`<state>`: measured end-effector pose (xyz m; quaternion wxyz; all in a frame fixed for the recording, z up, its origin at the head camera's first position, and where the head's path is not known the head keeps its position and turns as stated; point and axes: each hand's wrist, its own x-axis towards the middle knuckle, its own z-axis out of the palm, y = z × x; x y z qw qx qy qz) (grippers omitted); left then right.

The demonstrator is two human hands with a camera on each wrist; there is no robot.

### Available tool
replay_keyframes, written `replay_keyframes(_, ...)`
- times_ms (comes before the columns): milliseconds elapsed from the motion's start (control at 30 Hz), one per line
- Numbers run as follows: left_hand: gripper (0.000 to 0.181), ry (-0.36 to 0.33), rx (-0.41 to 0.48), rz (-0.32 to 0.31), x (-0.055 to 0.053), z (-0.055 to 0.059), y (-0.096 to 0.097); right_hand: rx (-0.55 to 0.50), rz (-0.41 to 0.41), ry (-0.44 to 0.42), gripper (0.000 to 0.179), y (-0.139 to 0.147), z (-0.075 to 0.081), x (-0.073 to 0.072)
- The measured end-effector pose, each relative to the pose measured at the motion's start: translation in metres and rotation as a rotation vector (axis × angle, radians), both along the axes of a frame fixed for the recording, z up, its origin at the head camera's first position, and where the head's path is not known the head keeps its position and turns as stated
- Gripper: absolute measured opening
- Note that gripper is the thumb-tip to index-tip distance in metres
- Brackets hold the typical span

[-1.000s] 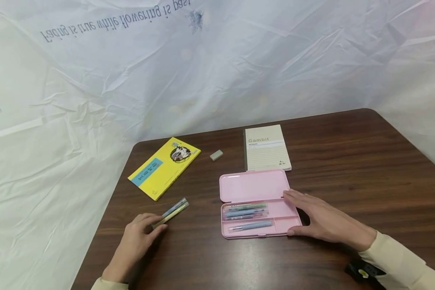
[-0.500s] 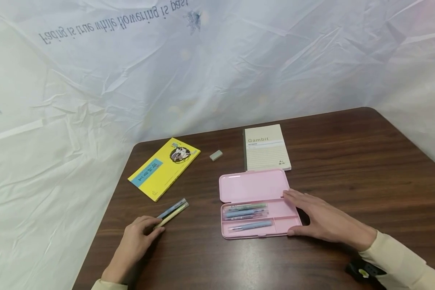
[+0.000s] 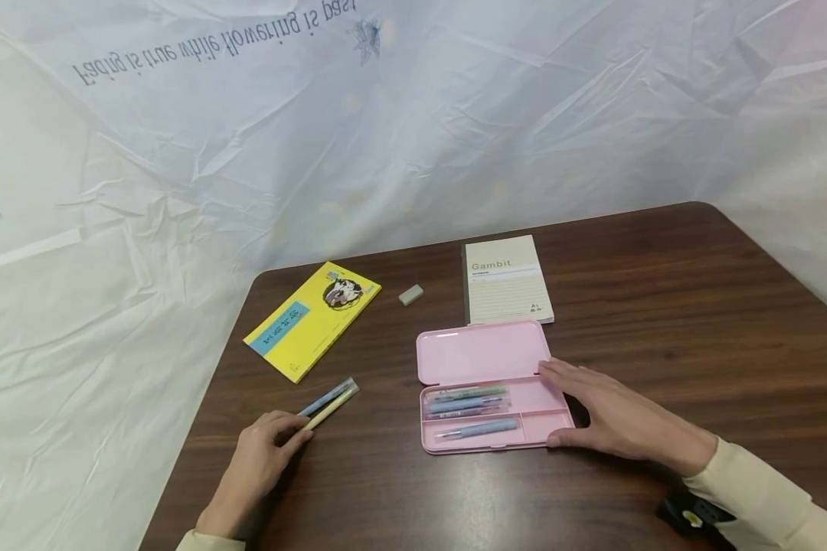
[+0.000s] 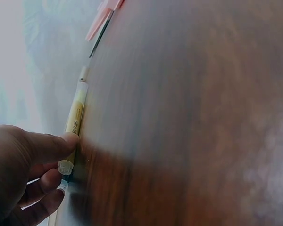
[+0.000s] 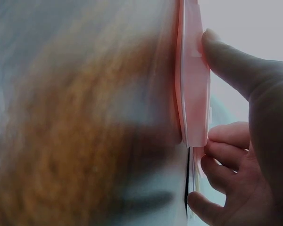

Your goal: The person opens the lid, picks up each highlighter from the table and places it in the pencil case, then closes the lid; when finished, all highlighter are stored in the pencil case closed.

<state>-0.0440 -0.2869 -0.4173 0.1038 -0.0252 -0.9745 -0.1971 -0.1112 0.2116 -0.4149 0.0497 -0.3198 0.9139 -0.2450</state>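
Note:
Two slim pens lie side by side near the left of the table: a blue pen [image 3: 325, 397] and a yellow pen [image 3: 332, 405]. My left hand [image 3: 260, 451] pinches their near ends, thumb on the yellow one and index finger by the blue one. In the left wrist view the thumb lies over the yellow barrel beside a barcode. A pink pencil case [image 3: 547, 398] stands unfolded at centre, with several pens in two compartments. My right hand [image 3: 613, 413] holds its right end, thumb at the front corner, fingertips near the hinge.
A yellow booklet [image 3: 317, 329] lies beyond the left hand, and a small grey eraser [image 3: 410, 295] sits right of it. Behind the case is a Gambit notebook [image 3: 506, 287]. White sheeting [image 3: 413, 153] hangs along the table's far and left sides.
The left thumb has slid slightly back along the yellow pen, closer to the index finger. The right hand and pencil case stay put.

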Motion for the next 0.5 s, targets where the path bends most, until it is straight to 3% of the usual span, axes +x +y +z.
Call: replay_keyframes(500,0.014,0.011,0.007,-0.006,-0.0010,-0.0020,0.0001,0.003,-0.006,-0.003,0.094,-0.0006,-0.0006,-0.0001)
